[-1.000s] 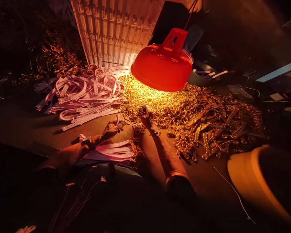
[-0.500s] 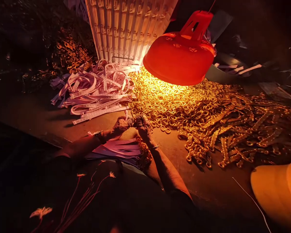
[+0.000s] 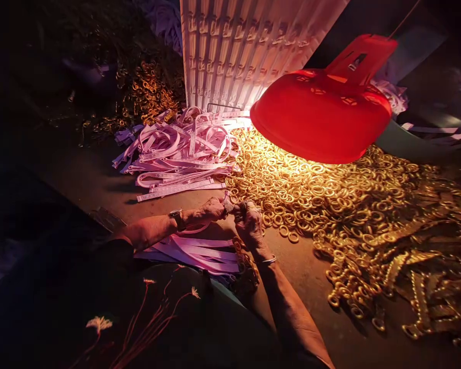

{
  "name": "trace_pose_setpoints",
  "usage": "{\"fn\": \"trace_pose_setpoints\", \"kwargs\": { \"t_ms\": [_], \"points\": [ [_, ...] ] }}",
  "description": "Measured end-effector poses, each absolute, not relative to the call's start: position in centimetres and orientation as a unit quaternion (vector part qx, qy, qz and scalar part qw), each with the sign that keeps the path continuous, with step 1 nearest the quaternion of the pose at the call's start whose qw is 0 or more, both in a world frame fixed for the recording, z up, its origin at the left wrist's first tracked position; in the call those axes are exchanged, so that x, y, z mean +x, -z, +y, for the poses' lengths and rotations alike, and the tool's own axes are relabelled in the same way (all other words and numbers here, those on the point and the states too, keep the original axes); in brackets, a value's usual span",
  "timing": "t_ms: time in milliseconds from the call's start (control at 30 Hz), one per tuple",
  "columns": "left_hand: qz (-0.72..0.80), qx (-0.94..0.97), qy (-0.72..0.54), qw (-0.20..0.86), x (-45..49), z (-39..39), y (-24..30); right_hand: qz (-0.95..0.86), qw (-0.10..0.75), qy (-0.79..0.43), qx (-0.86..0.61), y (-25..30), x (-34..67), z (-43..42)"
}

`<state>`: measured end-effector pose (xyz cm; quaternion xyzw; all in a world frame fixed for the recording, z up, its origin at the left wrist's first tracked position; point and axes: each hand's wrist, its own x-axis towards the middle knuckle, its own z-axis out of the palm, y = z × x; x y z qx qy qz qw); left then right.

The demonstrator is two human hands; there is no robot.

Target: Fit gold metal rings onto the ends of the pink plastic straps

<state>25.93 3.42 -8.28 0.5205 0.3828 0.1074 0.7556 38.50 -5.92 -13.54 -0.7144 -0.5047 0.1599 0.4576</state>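
Observation:
My left hand point(image 3: 212, 209) is closed on a pale strap point(image 3: 226, 196), whose end sticks up past the thumb and forefinger. Opposite it, my right hand point(image 3: 250, 223) is curled shut, its fingertips meeting the left ones. Whatever lies between those fingertips is too small and dark to make out. Some fingertips appear wrapped in something grey. Below both hands lies a bundle of flat pale straps point(image 3: 203, 252), with gold rings point(image 3: 246, 259) at its right end. Just beyond my right hand spreads a big heap of loose gold rings point(image 3: 292, 197).
A red lamp shade point(image 3: 322, 115) hangs low over the rings. Tangled pale straps point(image 3: 176, 146) are piled at the left, before an upright ribbed panel point(image 3: 238, 51). Gold strips with rings point(image 3: 418, 287) cover the right side. A bowl point(image 3: 403, 141) stands behind them.
The head view has swung, so the scene sits further right and lower, and the yellow bucket has left the picture. Both hands stay together at nearly the same place on the table.

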Motion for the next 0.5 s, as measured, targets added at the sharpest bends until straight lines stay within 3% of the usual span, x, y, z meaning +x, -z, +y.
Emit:
{"fn": "trace_pose_setpoints", "kwargs": {
  "t_ms": [133,333,500],
  "points": [
    [0.390,0.443,-0.052,0.805,25.5,3.2,8.7,-0.532,0.456,-0.104,-0.706,13.1,38.3,-5.6],
    [0.366,0.369,-0.127,0.845,25.1,2.6,9.3,-0.394,0.588,-0.340,-0.619,10.7,39.5,-4.8],
    [0.453,0.306,-0.135,0.827,25.2,2.3,8.4,-0.270,0.649,-0.431,-0.566,9.4,39.8,-5.3]
  ]
}}
